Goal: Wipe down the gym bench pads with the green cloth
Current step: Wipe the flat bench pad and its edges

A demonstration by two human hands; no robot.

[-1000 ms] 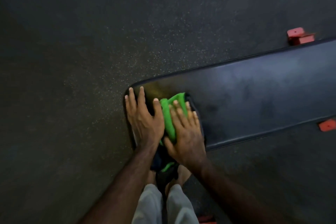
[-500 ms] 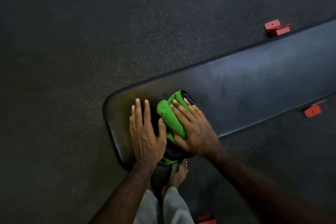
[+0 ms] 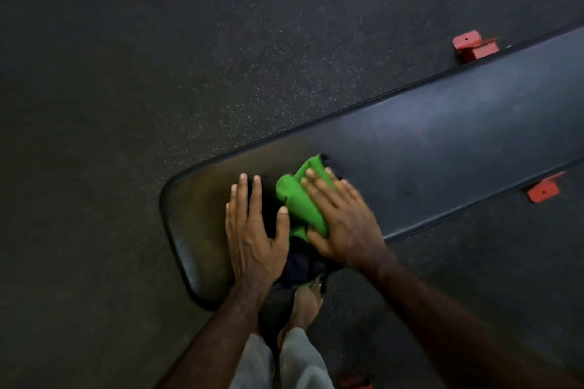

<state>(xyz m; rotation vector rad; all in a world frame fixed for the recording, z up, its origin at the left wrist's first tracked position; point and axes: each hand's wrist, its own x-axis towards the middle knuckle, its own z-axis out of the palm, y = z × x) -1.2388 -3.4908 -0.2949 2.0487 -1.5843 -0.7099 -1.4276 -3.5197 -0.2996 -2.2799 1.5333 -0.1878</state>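
Observation:
A long black bench pad (image 3: pixel 442 136) runs from the lower centre up to the right edge. The bunched green cloth (image 3: pixel 300 202) lies on its near end. My right hand (image 3: pixel 341 221) presses flat on the cloth with straight fingers and covers its right side. My left hand (image 3: pixel 252 230) rests flat on the bare pad just left of the cloth, thumb touching it.
Red metal frame feet show beside the pad: one behind it (image 3: pixel 474 46), one in front (image 3: pixel 545 189), one at the bottom edge (image 3: pixel 354 382). Dark speckled rubber floor (image 3: pixel 158 73) surrounds the bench. My bare foot (image 3: pixel 303 303) and grey trouser legs stand below the pad's end.
My right hand has slid the cloth a little to the right along the pad, away from its rounded end. The left hand stays flat beside it.

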